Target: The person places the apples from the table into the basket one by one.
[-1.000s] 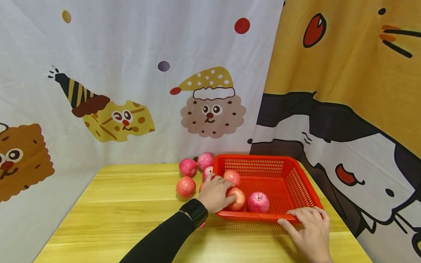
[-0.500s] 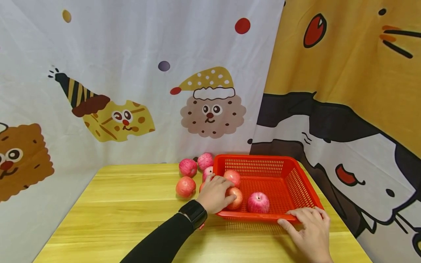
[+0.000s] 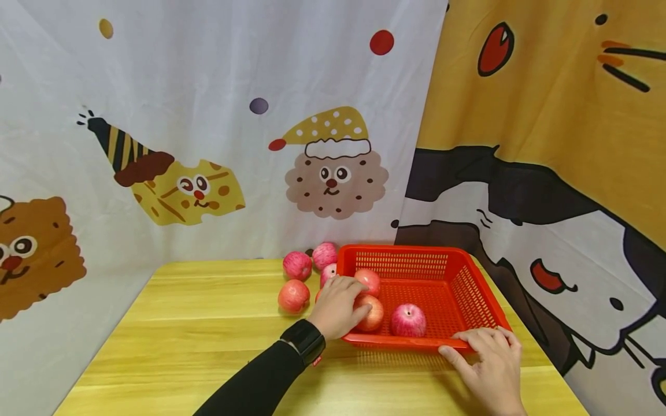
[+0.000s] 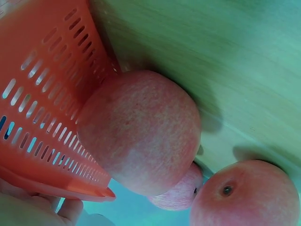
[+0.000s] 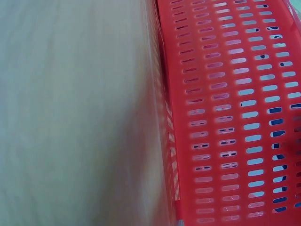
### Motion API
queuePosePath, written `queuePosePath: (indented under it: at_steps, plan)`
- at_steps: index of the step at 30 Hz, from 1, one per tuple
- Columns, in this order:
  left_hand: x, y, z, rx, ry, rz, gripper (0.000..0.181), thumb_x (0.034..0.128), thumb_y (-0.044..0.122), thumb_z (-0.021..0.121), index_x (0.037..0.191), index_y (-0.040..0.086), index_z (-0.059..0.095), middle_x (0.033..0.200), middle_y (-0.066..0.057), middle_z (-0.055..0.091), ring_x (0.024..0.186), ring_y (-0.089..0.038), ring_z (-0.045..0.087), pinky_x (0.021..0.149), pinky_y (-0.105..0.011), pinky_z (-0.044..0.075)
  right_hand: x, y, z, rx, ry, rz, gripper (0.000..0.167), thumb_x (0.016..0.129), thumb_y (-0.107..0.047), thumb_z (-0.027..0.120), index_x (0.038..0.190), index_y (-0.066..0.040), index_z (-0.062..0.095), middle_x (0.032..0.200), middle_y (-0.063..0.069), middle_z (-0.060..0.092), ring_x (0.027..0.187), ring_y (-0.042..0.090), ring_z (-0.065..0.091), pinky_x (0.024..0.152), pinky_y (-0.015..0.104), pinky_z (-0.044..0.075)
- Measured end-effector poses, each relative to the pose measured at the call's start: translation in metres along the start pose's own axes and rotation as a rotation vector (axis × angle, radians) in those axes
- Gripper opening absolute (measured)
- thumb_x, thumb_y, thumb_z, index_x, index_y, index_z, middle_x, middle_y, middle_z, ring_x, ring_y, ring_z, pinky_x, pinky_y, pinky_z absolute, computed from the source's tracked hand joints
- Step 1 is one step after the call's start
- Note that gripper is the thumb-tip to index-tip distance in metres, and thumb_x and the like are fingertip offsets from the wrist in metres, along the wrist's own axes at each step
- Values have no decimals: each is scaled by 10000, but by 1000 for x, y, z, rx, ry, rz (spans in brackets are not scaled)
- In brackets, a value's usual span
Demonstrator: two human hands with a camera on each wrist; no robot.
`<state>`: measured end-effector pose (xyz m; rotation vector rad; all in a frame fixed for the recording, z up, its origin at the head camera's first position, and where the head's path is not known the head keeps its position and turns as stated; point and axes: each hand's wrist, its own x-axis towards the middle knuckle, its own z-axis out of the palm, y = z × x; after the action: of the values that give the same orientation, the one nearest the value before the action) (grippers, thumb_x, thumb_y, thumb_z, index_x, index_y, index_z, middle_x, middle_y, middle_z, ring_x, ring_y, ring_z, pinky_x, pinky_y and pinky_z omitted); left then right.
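In the head view, a red slatted plastic basket (image 3: 421, 341) sits on the table, with three apples in its left and front part. My left hand (image 3: 337, 309) reaches over the basket's left rim, thumb beside the nearest light-red apple (image 3: 370, 315), fingers loosely bent. Behind it lies another apple (image 3: 368, 281), and a pinker apple (image 3: 408, 320) stands to the right. Fingertips (image 4: 70, 209) show past the rim in the left wrist view. My right hand (image 3: 489, 361) holds the front rim near the right corner, thumb outside and fingers over the edge.
Several apples lie left of the basket on the wooden table (image 3: 208, 323), including a light-red apple (image 3: 293, 296) and a dark pink apple (image 3: 298, 265). One large apple (image 4: 141, 132) is against the basket wall. A printed curtain (image 3: 208, 115) hangs behind.
The front-left apple has rolled slightly left inside the basket. My left hand has drawn back a little to the left, its fingers closer together. My right hand has stayed on the rim.
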<state>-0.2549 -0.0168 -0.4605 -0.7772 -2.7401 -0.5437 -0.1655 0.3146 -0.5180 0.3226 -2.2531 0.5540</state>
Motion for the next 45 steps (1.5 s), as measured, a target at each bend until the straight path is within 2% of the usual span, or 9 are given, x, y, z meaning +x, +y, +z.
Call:
queuePosePath:
  at_steps: [14, 18, 22, 26, 29, 33, 37, 42, 45]
  plan:
    - [-3, -3, 2, -74, 105, -38, 433, 1032, 404, 679, 1351, 111, 659, 1393, -92, 623, 1348, -283, 551, 1205, -469, 451, -3, 1, 1, -8, -5, 7, 354, 700, -406, 948, 906, -177, 773, 901, 36, 776, 1011, 267, 567, 1120, 458, 218]
    - [-4, -7, 3, -125, 122, -87, 505, 1031, 418, 676, 1399, 76, 625, 1426, -119, 609, 1376, -307, 535, 1215, -487, 444, -1, 0, 0, -6, -9, -2, 357, 702, -409, 948, 913, -178, 774, 907, 40, 780, 1018, 271, 573, 1115, 479, 224]
    - [-6, -13, 5, -204, 153, -156, 555, 1029, 413, 674, 1444, 62, 564, 1447, -141, 598, 1381, -330, 535, 1203, -503, 458, 1, -2, 0, 3, 5, -22, 394, 744, -510, 919, 908, -181, 780, 897, 36, 780, 1000, 288, 583, 1090, 527, 244]
    - [-11, -22, 6, -267, 206, -210, 592, 1030, 393, 667, 1469, 19, 533, 1443, -183, 606, 1342, -370, 564, 1172, -538, 479, 2, -2, 0, 12, 22, -31, 447, 774, -601, 873, 904, -182, 785, 891, 30, 780, 984, 302, 585, 1070, 555, 255]
    - [-17, -31, 9, -277, 266, -213, 539, 1058, 355, 629, 1424, -34, 564, 1352, -213, 647, 1256, -394, 601, 1112, -566, 504, 3, -2, -1, 11, 17, -24, 451, 775, -603, 870, 908, -180, 787, 895, 29, 782, 988, 302, 588, 1067, 560, 255]
    - [-26, -44, 16, -203, 332, -155, 347, 1085, 247, 595, 1268, -42, 651, 1184, -195, 694, 1138, -391, 630, 1014, -577, 522, 2, 0, -1, 9, 16, -22, 447, 768, -596, 875, 909, -181, 786, 896, 32, 782, 991, 303, 588, 1071, 560, 254]
    - [-32, -54, 20, -89, 317, -118, 235, 1015, 182, 689, 1181, 17, 713, 1166, -160, 716, 1146, -375, 643, 1034, -564, 518, 1, 0, 0, 15, 30, -30, 447, 781, -613, 859, 909, -191, 784, 892, 24, 777, 986, 295, 586, 1080, 556, 251]
    - [-33, -67, 19, 58, 275, -161, 344, 958, 300, 770, 1208, 67, 733, 1283, -164, 712, 1284, -398, 604, 1178, -581, 443, 0, 0, 1, 20, 37, -32, 445, 789, -618, 855, 907, -195, 783, 890, 23, 775, 984, 294, 586, 1090, 544, 249]
    - [-34, -74, 14, 91, 261, -238, 446, 983, 428, 744, 1266, 84, 716, 1368, -173, 683, 1379, -441, 541, 1209, -647, 374, 0, 0, 0, 18, 18, -23, 411, 770, -559, 890, 912, -189, 780, 893, 27, 773, 995, 293, 585, 1115, 509, 238]
